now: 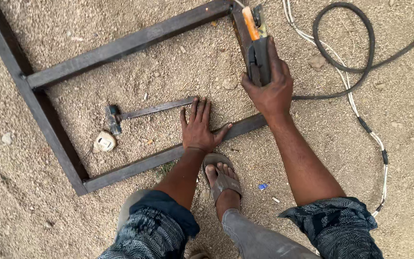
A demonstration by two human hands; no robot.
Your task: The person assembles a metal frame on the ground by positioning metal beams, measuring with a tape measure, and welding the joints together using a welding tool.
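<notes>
A rectangular frame of dark steel tube [130, 43] lies on sandy ground. My right hand [270, 88] grips a welding electrode holder [257, 45] with an orange and black handle, pointed at the frame's far right corner [231, 7]. My left hand [198, 127] rests flat on the sand inside the frame, thumb against the near tube [168, 156]. Its fingertips touch the handle end of a chipping hammer [142, 111] that lies inside the frame.
A black cable [343, 64] loops on the ground to the right, beside a thin white wire [360, 117]. A small round white object [105, 142] sits near the hammer head. My sandalled foot [221, 175] stands just outside the near tube.
</notes>
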